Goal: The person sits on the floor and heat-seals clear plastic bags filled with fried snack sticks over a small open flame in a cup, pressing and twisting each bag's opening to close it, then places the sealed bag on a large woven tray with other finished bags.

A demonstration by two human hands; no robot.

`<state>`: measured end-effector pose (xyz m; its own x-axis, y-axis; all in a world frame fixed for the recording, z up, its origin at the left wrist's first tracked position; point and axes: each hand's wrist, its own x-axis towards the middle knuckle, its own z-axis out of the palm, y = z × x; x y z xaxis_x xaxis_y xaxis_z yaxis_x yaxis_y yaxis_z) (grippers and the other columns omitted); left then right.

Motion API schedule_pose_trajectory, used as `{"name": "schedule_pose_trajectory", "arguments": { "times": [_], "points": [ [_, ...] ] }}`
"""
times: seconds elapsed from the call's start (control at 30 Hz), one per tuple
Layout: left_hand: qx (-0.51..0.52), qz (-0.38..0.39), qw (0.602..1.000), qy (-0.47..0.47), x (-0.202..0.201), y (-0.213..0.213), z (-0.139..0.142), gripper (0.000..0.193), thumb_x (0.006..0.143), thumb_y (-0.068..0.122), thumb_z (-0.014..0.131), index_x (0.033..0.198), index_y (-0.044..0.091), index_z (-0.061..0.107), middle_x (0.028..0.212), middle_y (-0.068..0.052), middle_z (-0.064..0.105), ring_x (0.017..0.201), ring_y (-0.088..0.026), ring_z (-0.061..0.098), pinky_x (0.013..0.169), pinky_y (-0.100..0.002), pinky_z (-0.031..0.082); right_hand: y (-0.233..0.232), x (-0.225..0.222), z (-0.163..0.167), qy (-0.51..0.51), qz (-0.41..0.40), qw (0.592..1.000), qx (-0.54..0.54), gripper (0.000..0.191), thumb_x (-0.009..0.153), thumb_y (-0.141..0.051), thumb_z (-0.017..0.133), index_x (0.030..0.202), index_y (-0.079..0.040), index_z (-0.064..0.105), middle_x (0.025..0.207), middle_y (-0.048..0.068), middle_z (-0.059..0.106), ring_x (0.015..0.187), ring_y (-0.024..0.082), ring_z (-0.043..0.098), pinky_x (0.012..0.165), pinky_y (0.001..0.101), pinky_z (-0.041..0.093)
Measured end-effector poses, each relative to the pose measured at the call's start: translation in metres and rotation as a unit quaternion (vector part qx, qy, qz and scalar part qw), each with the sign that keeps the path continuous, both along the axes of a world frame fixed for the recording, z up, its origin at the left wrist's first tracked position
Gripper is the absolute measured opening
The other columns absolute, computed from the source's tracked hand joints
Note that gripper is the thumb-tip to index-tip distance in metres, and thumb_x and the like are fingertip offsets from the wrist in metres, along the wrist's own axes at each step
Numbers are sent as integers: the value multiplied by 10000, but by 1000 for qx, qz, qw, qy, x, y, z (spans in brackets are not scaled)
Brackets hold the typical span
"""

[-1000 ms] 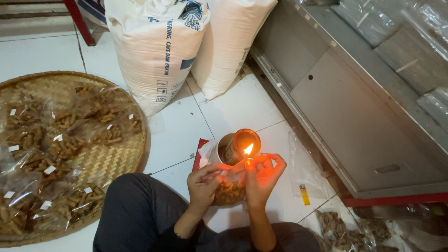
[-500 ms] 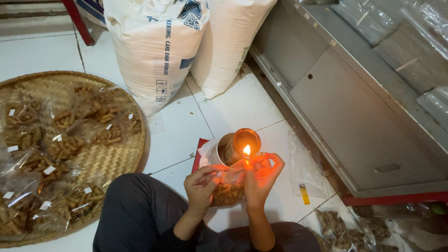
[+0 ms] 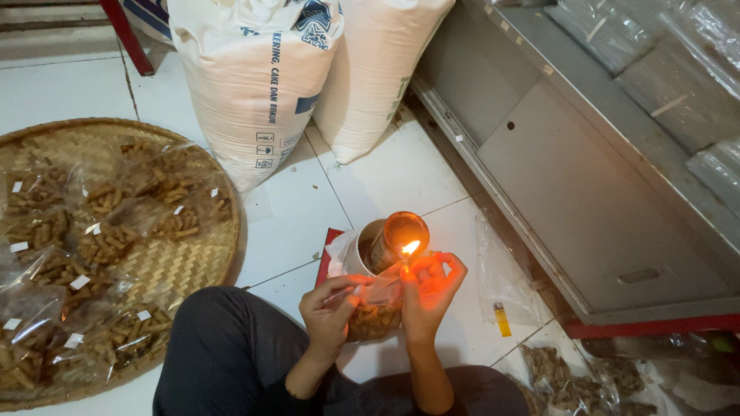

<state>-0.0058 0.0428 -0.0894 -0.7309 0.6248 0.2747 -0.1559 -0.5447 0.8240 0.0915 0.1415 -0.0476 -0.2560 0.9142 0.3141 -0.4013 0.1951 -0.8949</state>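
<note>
My left hand (image 3: 330, 306) and my right hand (image 3: 428, 286) together pinch the top edge of a small clear plastic bag of brown snack sticks (image 3: 373, 317). The bag hangs between them over my lap. Its upper edge sits right beside a small flame (image 3: 410, 247) burning at the mouth of a round tin lamp (image 3: 396, 239) on the white tiled floor. The flame glows orange on my right fingers.
A round woven tray (image 3: 181, 266) at the left holds several sealed snack bags. Two big white sacks (image 3: 258, 77) stand behind. A grey metal cabinet (image 3: 586, 192) runs along the right. A yellow lighter (image 3: 502, 319) and loose plastic bags lie on the tiles.
The bag's top edge has shifted slightly along the flame. Both hands stay in nearly the same place.
</note>
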Motion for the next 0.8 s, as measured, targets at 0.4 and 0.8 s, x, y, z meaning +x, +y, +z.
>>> {"name": "schedule_pose_trajectory", "arguments": {
  "times": [0.4, 0.8],
  "points": [
    [-70, 37, 974, 214, -5, -10, 27, 118, 852, 49, 776, 967, 24, 785, 829, -61, 789, 644, -103, 671, 608, -260, 546, -7, 43, 61, -289, -136, 836, 446, 523, 702, -111, 767, 1183, -74, 565, 1143, 131, 602, 1189, 311, 521, 1101, 553, 402],
    [-104, -43, 983, 145, -13, -6, 31, 79, 907, 38, 726, 964, 4, 770, 857, -66, 787, 649, -76, 618, 592, -241, 509, 49, 87, 47, -445, -73, 824, 343, 81, 851, -70, 742, 932, -62, 750, 950, 55, 751, 1005, 230, 675, 1136, 480, 406]
  ]
}}
